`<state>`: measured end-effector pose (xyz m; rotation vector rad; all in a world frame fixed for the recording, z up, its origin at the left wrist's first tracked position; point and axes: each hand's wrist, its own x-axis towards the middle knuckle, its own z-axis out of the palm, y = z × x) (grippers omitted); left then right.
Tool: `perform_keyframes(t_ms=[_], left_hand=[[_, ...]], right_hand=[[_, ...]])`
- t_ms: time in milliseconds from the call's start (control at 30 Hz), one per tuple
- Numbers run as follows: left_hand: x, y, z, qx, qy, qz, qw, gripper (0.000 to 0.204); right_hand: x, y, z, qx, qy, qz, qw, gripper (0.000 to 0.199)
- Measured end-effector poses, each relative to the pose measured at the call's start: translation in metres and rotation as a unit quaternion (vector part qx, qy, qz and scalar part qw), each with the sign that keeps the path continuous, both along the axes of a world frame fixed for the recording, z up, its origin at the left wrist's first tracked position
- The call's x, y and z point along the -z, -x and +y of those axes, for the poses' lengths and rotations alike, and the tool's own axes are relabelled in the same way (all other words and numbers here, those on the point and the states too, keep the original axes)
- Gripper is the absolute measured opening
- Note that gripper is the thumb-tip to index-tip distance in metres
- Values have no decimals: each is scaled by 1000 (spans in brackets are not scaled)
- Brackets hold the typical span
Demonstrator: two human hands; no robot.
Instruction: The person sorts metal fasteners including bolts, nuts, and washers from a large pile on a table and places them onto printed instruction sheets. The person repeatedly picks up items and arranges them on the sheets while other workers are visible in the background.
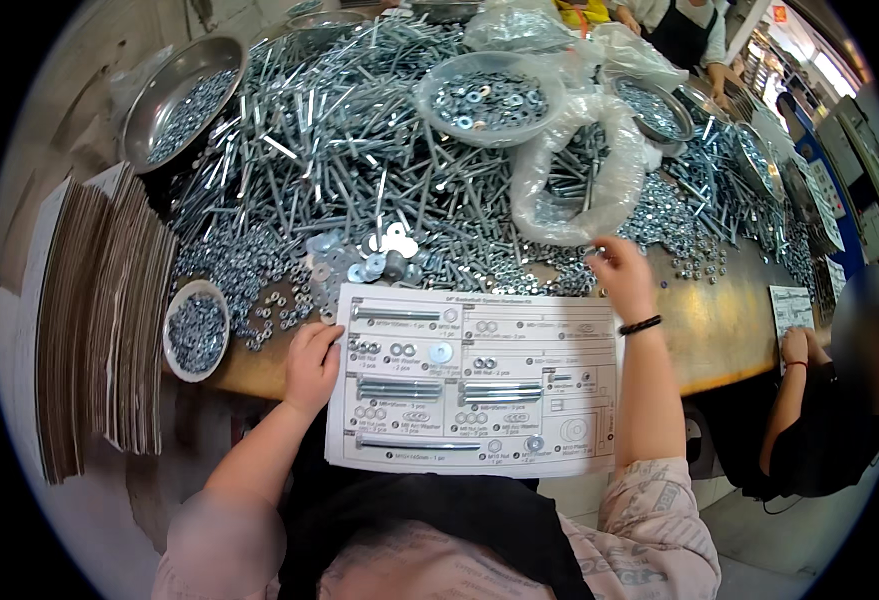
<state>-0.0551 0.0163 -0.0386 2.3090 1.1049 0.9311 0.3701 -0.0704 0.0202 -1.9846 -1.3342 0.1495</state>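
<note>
While the printed parts sheet is lying flat on the counter edge, the left hand is pressing its left border with curled fingers. The right hand is pinching narrowly at small nuts just beyond. The sheet looks light and floppy, best taken by an edge; the nuts look hard, small and slippery.

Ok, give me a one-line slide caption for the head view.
Left hand rests on a printed parts sheet while the right hand reaches into the heap of bolts and nuts.
</note>
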Motion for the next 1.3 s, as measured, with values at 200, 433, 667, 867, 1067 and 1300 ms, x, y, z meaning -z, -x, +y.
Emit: perform_keyframes(t_ms=[200,433,667,867,1067,1300], left_hand=[[1,-2,2,7,-4,-7,1000,24],[2,0,3,13,-36,-15,999,22],[5,2,2,16,-32,-29,999,23],[5,2,3,23,-34,-33,999,24],[-6,4,-4,28,-10,-45,999,24],[-33,22,-41,58,147,14,987,30]], right_hand=[[11,132,20,-207,112,-74,969,16],[-5,144,8,-181,141,-57,972,25],[-6,159,-94,-299,132,-41,944,25],[7,178,-129,-255,138,-49,956,27],[-9,141,-151,-81,76,-29,993,28],[12,84,-226,175,131,-98,971,26]])
